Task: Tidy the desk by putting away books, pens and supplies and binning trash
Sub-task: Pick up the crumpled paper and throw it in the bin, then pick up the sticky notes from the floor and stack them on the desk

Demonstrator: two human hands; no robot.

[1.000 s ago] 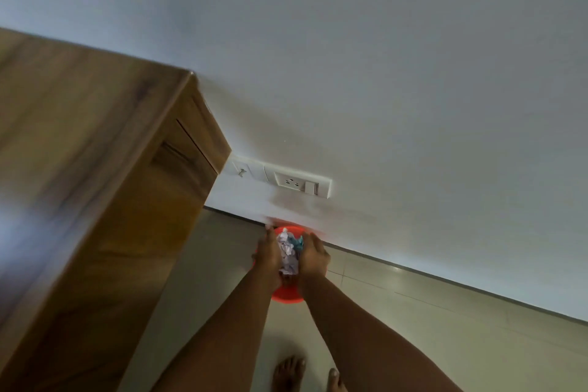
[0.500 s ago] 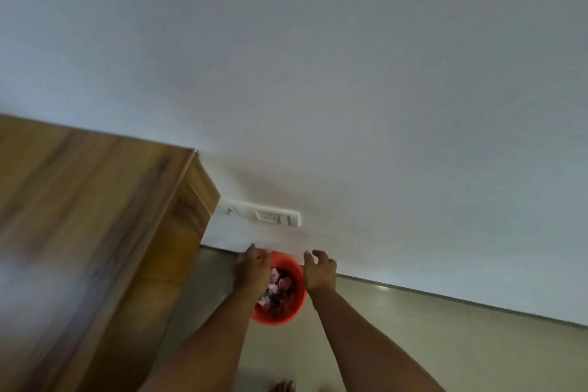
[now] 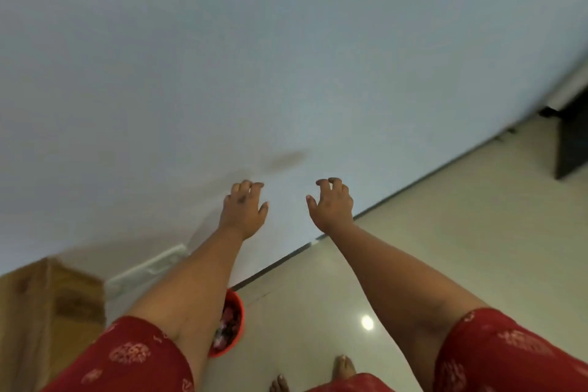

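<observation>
Left hand (image 3: 243, 212) and right hand (image 3: 332, 205) loosely curled, empty; best turn back to worktop (image 3: 47, 302), leaving bin (image 3: 237, 304) upright.

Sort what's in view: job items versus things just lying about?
Job: red bin with trash inside; wooden desk; left hand and right hand, both holding nothing.
Lying about: wall socket; dark furniture.
</observation>
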